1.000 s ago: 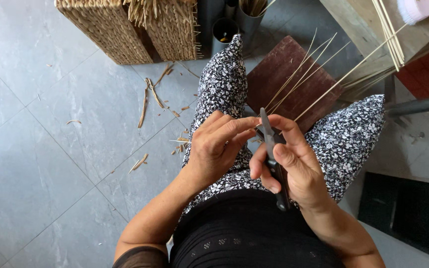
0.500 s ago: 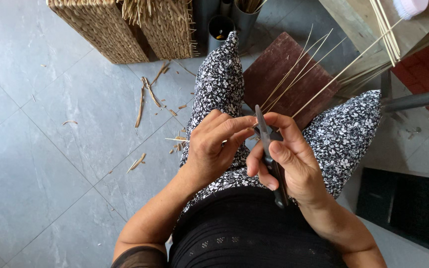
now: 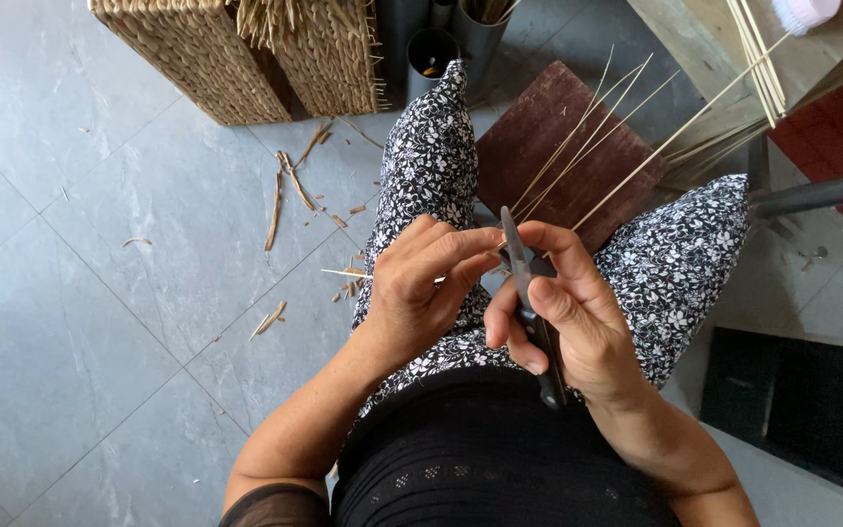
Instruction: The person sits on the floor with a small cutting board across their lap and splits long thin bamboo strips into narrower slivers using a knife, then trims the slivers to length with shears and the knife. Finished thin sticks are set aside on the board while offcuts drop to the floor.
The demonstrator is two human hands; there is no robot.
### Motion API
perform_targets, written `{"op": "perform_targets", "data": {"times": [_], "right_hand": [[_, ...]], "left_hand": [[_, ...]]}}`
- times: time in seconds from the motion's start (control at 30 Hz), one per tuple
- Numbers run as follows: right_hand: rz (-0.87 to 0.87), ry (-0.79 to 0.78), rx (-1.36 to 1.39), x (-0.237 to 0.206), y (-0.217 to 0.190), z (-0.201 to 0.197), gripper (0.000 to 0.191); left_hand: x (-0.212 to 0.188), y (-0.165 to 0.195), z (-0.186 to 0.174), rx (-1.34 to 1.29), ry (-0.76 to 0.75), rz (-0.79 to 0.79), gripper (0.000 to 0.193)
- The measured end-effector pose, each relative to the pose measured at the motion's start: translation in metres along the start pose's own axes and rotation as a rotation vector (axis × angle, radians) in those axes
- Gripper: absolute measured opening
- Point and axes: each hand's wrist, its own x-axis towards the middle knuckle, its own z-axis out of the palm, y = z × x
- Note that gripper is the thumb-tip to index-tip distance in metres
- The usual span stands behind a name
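1. My right hand [image 3: 563, 317] is closed round the knife [image 3: 529, 303]: fingers wrapped on the dark handle, thumb laid along it, blade pointing up and away from me.
2. My left hand [image 3: 421, 293] is shut in a pinch on the near ends of the reeds [image 3: 587, 146], just left of the blade; their long ends fan up and to the right, away from both grips.
3. To do this well, I judge that the blade should meet the reeds right beside my pinch, so they cannot flex, with my left fingertips kept behind the edge.
4. I would push the edge away from my body and my lap, in short, shallow strokes.
5. Against the frame a second ago, both hands sit in the same place over my lap; the knife stands a little more upright and the reeds fan out much the same.
6. Shavings [image 3: 290, 185] lie on the floor [image 3: 70, 322], well left of my left grip.
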Motion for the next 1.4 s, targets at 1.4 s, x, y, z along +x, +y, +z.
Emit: {"op": "perform_targets", "data": {"times": [1.4], "right_hand": [[-0.417,-0.154,-0.315,0.025,0.012,-0.018,0.027]], "left_hand": [[0.013,0.027,-0.027,0.127,0.123,0.099,0.019]]}}
